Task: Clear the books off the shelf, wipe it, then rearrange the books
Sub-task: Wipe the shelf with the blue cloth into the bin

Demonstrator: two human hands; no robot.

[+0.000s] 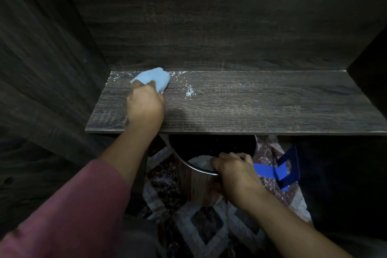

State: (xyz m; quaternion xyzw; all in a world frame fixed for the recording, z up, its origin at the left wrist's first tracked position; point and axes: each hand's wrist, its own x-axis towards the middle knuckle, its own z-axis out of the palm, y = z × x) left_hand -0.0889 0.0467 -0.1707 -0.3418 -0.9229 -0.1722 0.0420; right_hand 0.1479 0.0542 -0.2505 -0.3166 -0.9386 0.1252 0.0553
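Grips a blue cloth [155,78] with left hand [145,107], pressed near the shelf's [261,107] back-left corner, beside white dust [189,92], with open board beyond toward the right wall. Clasps a bin [196,186] by its rim with right hand [234,169], fingers curled over it, below the shelf's front edge, near a blue bookend [287,167].

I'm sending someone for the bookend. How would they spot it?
Look below the front edge of the shelf, on the patterned floor. Right of the pot the right hand holds stands the bookend: a bent blue sheet, the only blue thing down there.
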